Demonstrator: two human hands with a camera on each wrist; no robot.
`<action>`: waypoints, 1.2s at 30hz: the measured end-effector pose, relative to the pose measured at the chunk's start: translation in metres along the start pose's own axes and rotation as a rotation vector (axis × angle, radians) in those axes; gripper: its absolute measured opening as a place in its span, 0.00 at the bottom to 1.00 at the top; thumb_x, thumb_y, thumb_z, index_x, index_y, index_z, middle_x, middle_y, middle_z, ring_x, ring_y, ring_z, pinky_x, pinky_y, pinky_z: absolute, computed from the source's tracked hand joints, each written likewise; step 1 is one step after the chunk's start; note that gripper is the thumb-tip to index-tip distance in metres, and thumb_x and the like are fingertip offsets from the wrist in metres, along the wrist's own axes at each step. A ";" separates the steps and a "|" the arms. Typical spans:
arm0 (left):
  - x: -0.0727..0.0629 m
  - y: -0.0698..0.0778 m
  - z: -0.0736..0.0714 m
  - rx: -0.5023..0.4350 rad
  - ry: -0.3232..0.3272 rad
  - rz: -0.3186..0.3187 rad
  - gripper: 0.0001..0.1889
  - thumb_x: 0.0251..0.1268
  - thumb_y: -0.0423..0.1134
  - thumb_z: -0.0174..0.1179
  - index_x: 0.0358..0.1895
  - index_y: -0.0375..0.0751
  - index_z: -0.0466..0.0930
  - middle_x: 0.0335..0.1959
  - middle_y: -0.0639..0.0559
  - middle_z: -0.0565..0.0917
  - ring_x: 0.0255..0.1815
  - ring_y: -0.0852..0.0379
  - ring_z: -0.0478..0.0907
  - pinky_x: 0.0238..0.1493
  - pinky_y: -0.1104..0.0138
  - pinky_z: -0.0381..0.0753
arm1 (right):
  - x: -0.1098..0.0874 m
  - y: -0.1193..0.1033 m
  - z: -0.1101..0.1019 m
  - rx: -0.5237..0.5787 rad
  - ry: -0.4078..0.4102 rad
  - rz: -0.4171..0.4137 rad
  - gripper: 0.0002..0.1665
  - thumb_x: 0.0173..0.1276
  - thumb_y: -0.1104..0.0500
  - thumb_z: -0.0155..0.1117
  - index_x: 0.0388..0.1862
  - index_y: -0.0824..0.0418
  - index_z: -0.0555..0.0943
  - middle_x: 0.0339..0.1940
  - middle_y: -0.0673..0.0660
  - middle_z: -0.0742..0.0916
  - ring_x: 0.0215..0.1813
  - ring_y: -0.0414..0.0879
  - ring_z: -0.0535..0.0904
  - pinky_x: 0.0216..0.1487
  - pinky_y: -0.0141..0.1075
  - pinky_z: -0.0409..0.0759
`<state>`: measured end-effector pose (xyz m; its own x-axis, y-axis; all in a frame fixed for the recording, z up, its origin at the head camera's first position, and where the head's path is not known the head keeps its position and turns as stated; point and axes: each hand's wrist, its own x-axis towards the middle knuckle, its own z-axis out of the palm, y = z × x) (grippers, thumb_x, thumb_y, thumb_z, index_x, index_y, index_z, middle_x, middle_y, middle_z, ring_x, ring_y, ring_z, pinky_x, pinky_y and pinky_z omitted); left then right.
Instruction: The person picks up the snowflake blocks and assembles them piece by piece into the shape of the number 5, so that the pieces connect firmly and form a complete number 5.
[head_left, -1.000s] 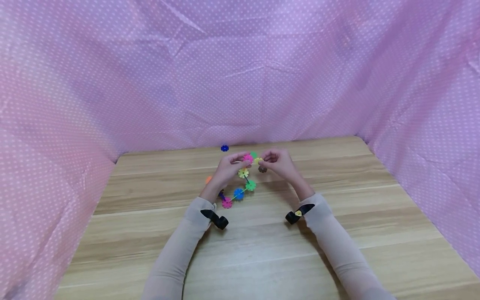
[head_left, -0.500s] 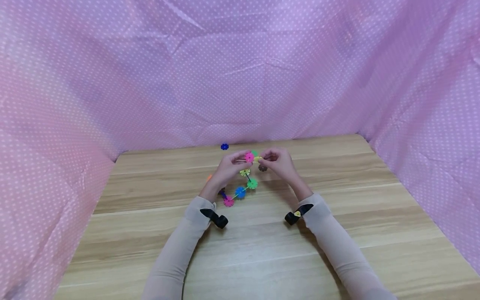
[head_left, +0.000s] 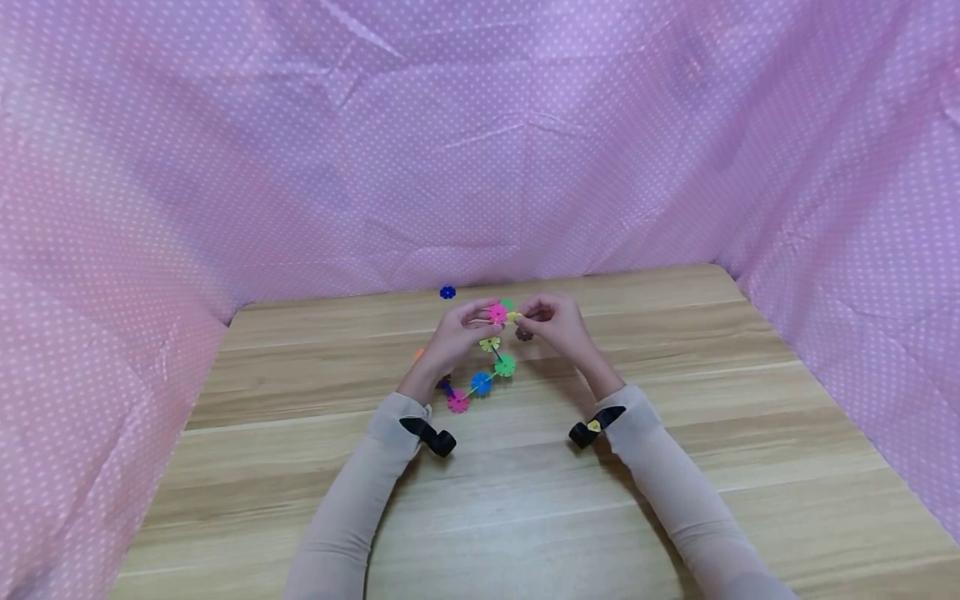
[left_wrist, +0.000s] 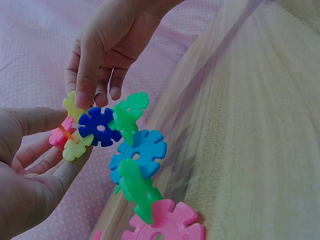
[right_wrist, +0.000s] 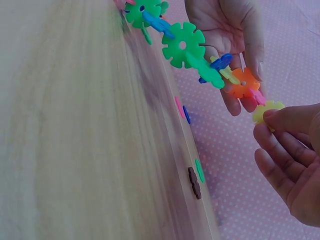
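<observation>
A chain of notched plastic snowflake discs in pink, green, blue and yellow hangs between my hands and trails toward me; its pink disc lies at the near end in the left wrist view. My left hand grips the chain's far end, its thumb and fingers around the orange disc. Beyond the orange one is a small pink disc, joined to a yellow disc. Thumb and forefinger of my right hand pinch that yellow disc. In the left wrist view a dark blue disc partly overlaps the yellow ones.
On the wooden table, a loose dark blue disc lies at the back edge. A brown disc and a green disc lie under my right hand. A pink dotted curtain surrounds the table's back and sides.
Both hands stay nearly in place. The pink disc at my left fingers has turned more toward the head camera, and the hanging chain has shifted slightly right.
</observation>
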<state>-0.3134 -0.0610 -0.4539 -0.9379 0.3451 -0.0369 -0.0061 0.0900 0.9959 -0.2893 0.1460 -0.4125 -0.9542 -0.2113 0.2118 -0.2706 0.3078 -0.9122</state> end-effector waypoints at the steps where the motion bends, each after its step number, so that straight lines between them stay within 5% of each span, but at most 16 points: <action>1: 0.000 0.000 0.000 -0.004 0.001 -0.001 0.26 0.69 0.33 0.66 0.69 0.47 0.76 0.59 0.42 0.81 0.58 0.48 0.83 0.52 0.65 0.87 | 0.001 0.002 0.000 -0.003 0.000 0.002 0.08 0.65 0.73 0.69 0.40 0.80 0.83 0.38 0.76 0.88 0.41 0.71 0.86 0.38 0.29 0.86; 7: -0.001 0.000 0.000 -0.007 0.006 0.005 0.26 0.68 0.34 0.67 0.69 0.47 0.77 0.58 0.43 0.81 0.57 0.49 0.84 0.48 0.69 0.86 | 0.012 0.031 0.003 -0.012 0.020 0.003 0.09 0.66 0.72 0.69 0.41 0.79 0.83 0.39 0.76 0.88 0.41 0.71 0.86 0.36 0.26 0.84; 15: 0.000 0.000 0.002 -0.022 0.013 0.018 0.26 0.68 0.33 0.67 0.68 0.43 0.77 0.56 0.43 0.82 0.52 0.54 0.84 0.49 0.69 0.86 | 0.011 0.038 0.003 0.004 0.056 -0.031 0.08 0.63 0.69 0.74 0.39 0.73 0.86 0.37 0.71 0.90 0.35 0.61 0.89 0.38 0.42 0.90; 21: 0.000 -0.001 0.002 -0.024 0.015 0.010 0.26 0.67 0.32 0.67 0.69 0.40 0.75 0.57 0.40 0.83 0.51 0.55 0.84 0.52 0.68 0.86 | 0.010 0.036 0.002 -0.022 0.061 -0.036 0.07 0.64 0.67 0.73 0.39 0.70 0.86 0.36 0.67 0.90 0.39 0.70 0.87 0.36 0.34 0.88; 29: 0.000 0.000 0.003 -0.047 0.025 0.012 0.26 0.66 0.31 0.67 0.68 0.39 0.76 0.57 0.37 0.83 0.48 0.58 0.85 0.51 0.69 0.86 | 0.010 0.035 0.001 -0.026 0.061 -0.038 0.07 0.64 0.67 0.73 0.38 0.71 0.86 0.37 0.69 0.90 0.38 0.65 0.87 0.34 0.26 0.84; 36: 0.000 0.001 0.005 -0.056 0.039 0.002 0.25 0.66 0.30 0.68 0.66 0.40 0.78 0.55 0.41 0.85 0.48 0.58 0.85 0.50 0.69 0.86 | 0.010 0.035 0.002 0.005 0.045 -0.054 0.07 0.64 0.69 0.73 0.39 0.73 0.86 0.36 0.71 0.90 0.32 0.52 0.90 0.40 0.49 0.90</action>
<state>-0.3113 -0.0566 -0.4536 -0.9507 0.3084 -0.0329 -0.0228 0.0364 0.9991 -0.3084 0.1532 -0.4433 -0.9430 -0.1858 0.2762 -0.3215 0.2927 -0.9005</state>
